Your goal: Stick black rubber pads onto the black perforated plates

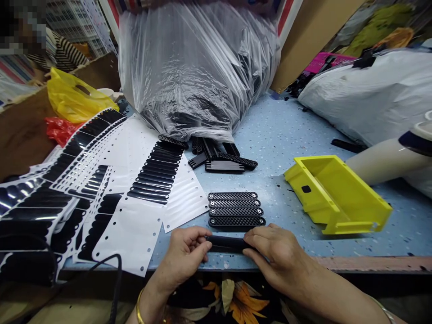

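Observation:
My left hand (pixel 184 254) and my right hand (pixel 273 254) pinch the two ends of a black plastic strip (pixel 227 244) just above the blue speckled tabletop (pixel 286 135). Directly beyond them, several black textured grip panels (pixel 234 209) lie side by side in a neat stack-like row, close to my right fingers but apart from them. White backing sheets with glossy black strips (pixel 148 173) spread out to the left of my left hand. Neither hand touches them.
A clear plastic bag of black parts (pixel 195 67) stands at the back, with loose black pieces (pixel 216 157) spilling before it. A yellow plastic bin (pixel 332 193) lies tilted at right. A white sack (pixel 367 94), a yellow bag (pixel 76 96) and a seated person's striped sleeve (pixel 64 54) are beyond.

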Demonstrator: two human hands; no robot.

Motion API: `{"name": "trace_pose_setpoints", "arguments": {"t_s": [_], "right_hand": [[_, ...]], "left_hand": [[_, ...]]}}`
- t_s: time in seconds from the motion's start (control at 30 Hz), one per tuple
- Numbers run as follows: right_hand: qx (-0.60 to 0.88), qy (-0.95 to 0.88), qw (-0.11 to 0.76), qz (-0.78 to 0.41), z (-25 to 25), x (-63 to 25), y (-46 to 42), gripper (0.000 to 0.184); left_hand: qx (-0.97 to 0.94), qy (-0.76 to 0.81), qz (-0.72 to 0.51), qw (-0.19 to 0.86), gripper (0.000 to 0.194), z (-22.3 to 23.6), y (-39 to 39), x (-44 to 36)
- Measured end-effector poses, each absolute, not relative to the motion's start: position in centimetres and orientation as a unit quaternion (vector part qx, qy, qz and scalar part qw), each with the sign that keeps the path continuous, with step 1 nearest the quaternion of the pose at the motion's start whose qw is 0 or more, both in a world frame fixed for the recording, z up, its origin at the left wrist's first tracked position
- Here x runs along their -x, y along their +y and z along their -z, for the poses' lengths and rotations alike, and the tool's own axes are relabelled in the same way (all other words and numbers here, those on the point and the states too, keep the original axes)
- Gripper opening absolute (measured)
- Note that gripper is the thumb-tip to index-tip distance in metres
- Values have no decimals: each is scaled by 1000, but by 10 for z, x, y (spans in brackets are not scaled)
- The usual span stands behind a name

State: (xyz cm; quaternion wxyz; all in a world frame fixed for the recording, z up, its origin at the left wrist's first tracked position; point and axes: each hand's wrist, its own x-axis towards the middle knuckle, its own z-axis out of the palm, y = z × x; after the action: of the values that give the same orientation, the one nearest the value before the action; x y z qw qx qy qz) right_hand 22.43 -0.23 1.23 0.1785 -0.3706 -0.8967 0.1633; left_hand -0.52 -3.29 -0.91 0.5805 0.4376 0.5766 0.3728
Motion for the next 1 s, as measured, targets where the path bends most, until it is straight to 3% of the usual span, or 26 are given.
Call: {"name": "trace_pose_setpoints", "arguments": {"t_s": [0.27,0.67,1.0], "right_hand": [[385,-889,147,-198,-16,-225,-1,14],[362,-855,221,-297,-3,-237,7,11],[340,-840,314,-282,4,-238,-3,20]], "left_hand": [[-416,601,-361,579,22,5,-28,0],[-397,621,-391,551,25,6,-28,-5],[-398,628,-387,545,28,7,-28,-3]]}}
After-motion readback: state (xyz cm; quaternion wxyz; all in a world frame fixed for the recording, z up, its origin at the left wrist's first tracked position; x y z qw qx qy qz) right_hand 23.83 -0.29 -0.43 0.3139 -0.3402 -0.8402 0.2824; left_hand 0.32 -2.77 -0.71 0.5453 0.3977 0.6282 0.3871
